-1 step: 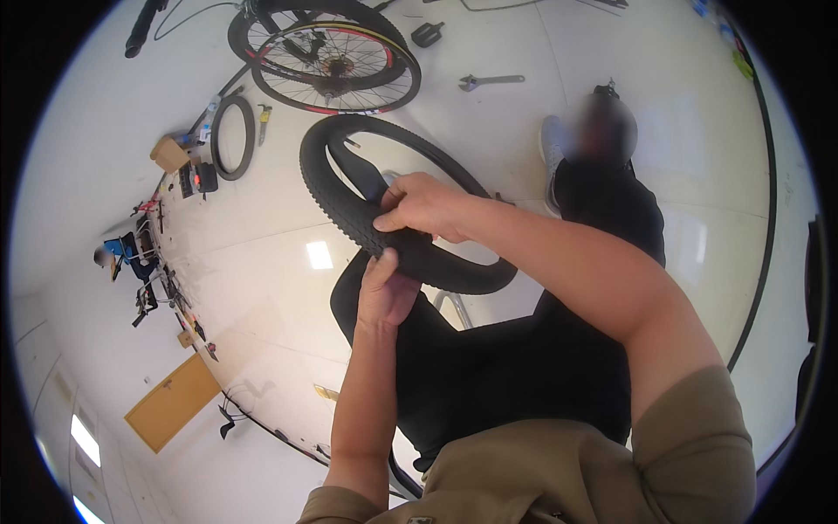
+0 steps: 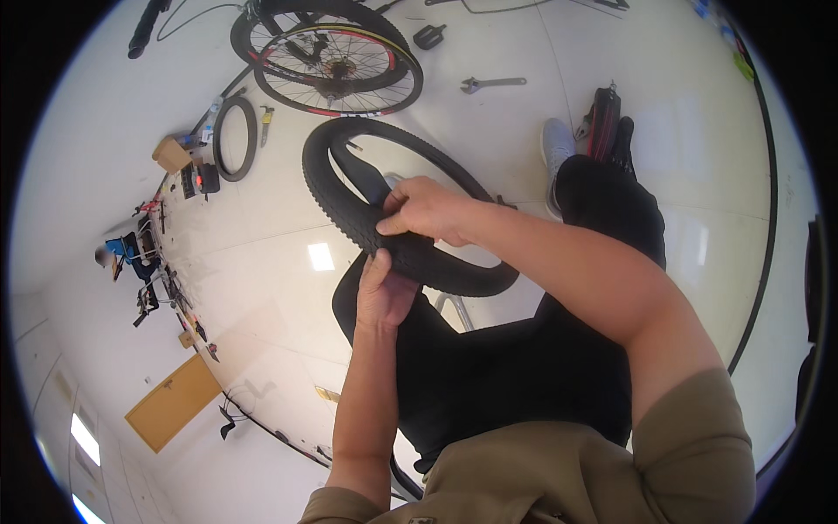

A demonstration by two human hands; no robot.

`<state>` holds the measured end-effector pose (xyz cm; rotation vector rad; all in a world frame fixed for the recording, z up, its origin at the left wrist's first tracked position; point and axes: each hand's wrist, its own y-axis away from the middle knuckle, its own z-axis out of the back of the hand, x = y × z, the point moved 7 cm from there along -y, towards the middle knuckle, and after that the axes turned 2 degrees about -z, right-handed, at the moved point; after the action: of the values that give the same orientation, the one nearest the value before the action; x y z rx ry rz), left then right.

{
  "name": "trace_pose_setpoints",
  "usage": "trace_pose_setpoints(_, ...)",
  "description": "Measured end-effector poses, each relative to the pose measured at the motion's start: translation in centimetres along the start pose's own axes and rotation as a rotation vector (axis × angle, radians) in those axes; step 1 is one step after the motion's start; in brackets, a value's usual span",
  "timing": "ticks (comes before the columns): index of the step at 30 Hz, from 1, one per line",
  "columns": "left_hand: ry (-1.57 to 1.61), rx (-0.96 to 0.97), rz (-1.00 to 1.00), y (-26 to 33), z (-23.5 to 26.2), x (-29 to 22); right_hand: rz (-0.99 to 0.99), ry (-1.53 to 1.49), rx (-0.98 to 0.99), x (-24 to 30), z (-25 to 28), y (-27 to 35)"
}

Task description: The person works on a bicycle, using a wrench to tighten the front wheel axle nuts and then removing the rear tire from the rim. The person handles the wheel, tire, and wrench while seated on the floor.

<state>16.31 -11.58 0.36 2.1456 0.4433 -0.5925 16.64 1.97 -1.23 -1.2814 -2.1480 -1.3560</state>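
Observation:
Above my lap I hold a black bicycle tire [image 2: 330,194] with a knobbly tread. A flattened black inner tube [image 2: 360,175] hangs partly out of it, its valve showing near the far side. My left hand [image 2: 387,293] grips the near left part of the tire, thumb on the tread and fingers hidden underneath. Just beyond it, my right hand [image 2: 428,210] is closed over the tire's inner edge where the tube goes in, thumb pressing on the rubber. Its fingertips are partly hidden inside, so I cannot tell whether they also pinch the tube.
Ahead lies a bicycle wheel [image 2: 375,106] with a sprocket, by a bicycle. A pedal [image 2: 429,36] and adjustable wrench [image 2: 493,84] lie right of it. To the left are another tire [image 2: 219,144] and a cardboard box [image 2: 171,155]. A red-and-black object [image 2: 601,122] stands beyond my right shoe.

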Motion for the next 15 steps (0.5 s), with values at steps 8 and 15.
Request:
trace_pose_setpoints(8,-0.387,-0.090,-0.094,-0.3,1.9,-2.8,0.045,0.172,0.005,-0.5,-0.2,-0.2)
trace_pose_setpoints(15,-0.415,-0.108,-0.159,0.6,2.3,-2.3,-0.102,0.099,0.147,-1.8,-0.5,-0.2)
